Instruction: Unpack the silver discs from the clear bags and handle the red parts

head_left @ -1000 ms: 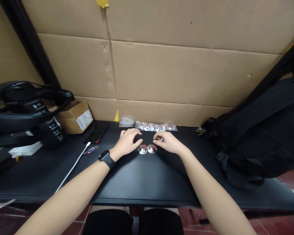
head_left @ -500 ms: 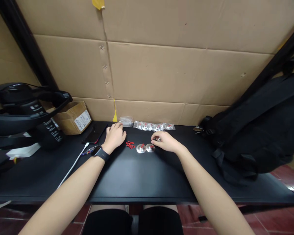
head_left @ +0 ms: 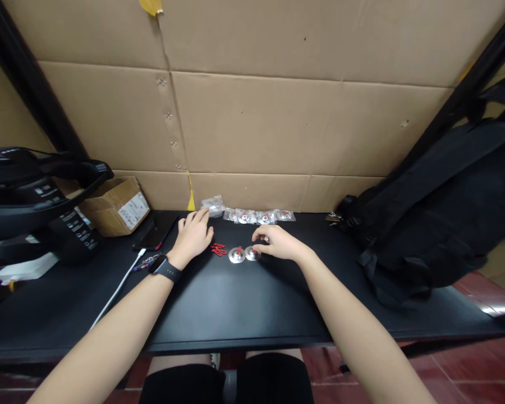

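Two small silver discs with red centres [head_left: 243, 254] lie side by side on the black table [head_left: 244, 303]. My right hand [head_left: 275, 242] rests just right of them, its fingers curled round a small shiny piece. A little heap of red cords [head_left: 217, 249] lies left of the discs. My left hand [head_left: 192, 234], a black watch on its wrist, reaches toward the back, fingertips touching a clear plastic bag [head_left: 212, 205] by the cardboard wall. A row of bagged silver discs [head_left: 258, 216] lies along the back.
A black backpack [head_left: 441, 219] leans at the right. At the left stand a small cardboard box [head_left: 114, 205], a black headset on a stand [head_left: 33, 196], a dark phone [head_left: 155, 233], a white cable [head_left: 116, 289] and a keyring [head_left: 145, 263]. Cardboard lines the wall behind.
My left hand moved from beside the discs back and left to the clear bag, uncovering the red cords. My right hand stayed put. The view shifted slightly right.
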A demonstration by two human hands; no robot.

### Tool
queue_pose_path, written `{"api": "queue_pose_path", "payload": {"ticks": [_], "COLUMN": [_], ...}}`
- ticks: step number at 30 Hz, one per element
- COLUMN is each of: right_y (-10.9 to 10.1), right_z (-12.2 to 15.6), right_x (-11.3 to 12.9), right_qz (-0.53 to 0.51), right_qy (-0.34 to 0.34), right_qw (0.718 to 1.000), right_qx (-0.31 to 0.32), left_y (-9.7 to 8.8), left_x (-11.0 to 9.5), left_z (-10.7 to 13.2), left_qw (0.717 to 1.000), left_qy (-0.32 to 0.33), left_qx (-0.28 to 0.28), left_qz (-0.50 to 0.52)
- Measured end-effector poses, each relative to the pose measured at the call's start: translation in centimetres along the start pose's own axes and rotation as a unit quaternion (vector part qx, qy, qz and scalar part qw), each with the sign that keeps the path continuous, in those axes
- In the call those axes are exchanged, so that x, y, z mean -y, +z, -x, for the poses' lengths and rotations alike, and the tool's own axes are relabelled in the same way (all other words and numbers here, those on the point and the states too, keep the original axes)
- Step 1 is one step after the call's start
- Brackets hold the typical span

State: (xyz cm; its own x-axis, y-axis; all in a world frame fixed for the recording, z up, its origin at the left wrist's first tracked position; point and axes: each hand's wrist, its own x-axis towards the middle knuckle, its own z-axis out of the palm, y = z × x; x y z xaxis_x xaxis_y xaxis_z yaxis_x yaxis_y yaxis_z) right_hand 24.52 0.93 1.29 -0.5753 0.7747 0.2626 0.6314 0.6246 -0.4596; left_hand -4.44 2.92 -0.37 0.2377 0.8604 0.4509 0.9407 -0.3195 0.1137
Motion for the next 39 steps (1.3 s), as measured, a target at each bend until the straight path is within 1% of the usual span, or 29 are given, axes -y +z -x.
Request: {"api": "queue_pose_path", "payload": {"ticks": [2, 6, 8, 12, 14, 16, 20, 25, 27, 29, 31, 34, 37, 39], "right_y": [-0.1, 0.0, 0.1, 0.4, 0.4, 0.4, 0.7, 1.1, 1.2, 1.2, 1.0, 0.6, 0.7, 1.1], "right_z": [0.0, 0.1, 0.0, 0.0, -0.1, -0.1, -0.2, -0.1, 0.0, 0.1, 0.1, -0.1, -0.4, -0.5], "right_x": [0.1, 0.1, 0.0, -0.2, -0.3, -0.2, 0.1, 0.0, -0.1, -0.2, -0.1, 0.5, 1.3, 1.8], "right_qz": [-0.007, -0.025, -0.029, -0.022, -0.007, 0.011, 0.049, 0.078, 0.085, 0.085, 0.065, -0.011, -0.098, -0.15], "right_qy": [-0.003, -0.004, -0.007, -0.016, -0.005, 0.009, 0.026, 0.05, 0.057, 0.063, 0.05, -0.003, -0.03, -0.022], "right_qw": [1.0, 0.998, 0.998, 0.997, 0.997, 0.998, 0.997, 0.995, 0.994, 0.994, 0.996, 1.0, 0.994, 0.986], "right_qx": [0.013, 0.049, 0.062, 0.075, 0.073, 0.066, 0.057, 0.045, 0.042, 0.041, 0.037, 0.007, -0.043, -0.068], "left_y": [-0.1, 0.3, 0.2, -1.0, -1.4, -1.6, -1.3, -1.1, -1.0, -1.0, -1.1, -1.0, -0.7, -0.3], "left_x": [-0.9, -3.0, -4.1, -6.0, -6.3, -6.2, -5.5, -5.0, -5.0, -5.1, -5.2, -5.6, -5.9, -6.0], "left_z": [0.3, 1.3, 1.8, 2.6, 2.7, 2.7, 2.3, 1.9, 1.9, 2.0, 2.0, 2.0, 2.0, 2.0], "left_qw": [0.999, 0.984, 0.974, 0.954, 0.949, 0.949, 0.954, 0.941, 0.943, 0.951, 0.957, 0.954, 0.933, 0.909], "left_qy": [0.049, 0.145, 0.18, 0.237, 0.251, 0.254, 0.246, 0.246, 0.239, 0.224, 0.198, 0.126, 0.033, 0.001], "left_qx": [0.003, 0.06, 0.081, 0.108, 0.115, 0.112, 0.105, 0.132, 0.128, 0.112, 0.096, 0.082, 0.066, 0.059], "left_qz": [0.023, 0.084, 0.114, 0.151, 0.152, 0.147, 0.137, 0.189, 0.191, 0.184, 0.191, 0.261, 0.353, 0.412]}}
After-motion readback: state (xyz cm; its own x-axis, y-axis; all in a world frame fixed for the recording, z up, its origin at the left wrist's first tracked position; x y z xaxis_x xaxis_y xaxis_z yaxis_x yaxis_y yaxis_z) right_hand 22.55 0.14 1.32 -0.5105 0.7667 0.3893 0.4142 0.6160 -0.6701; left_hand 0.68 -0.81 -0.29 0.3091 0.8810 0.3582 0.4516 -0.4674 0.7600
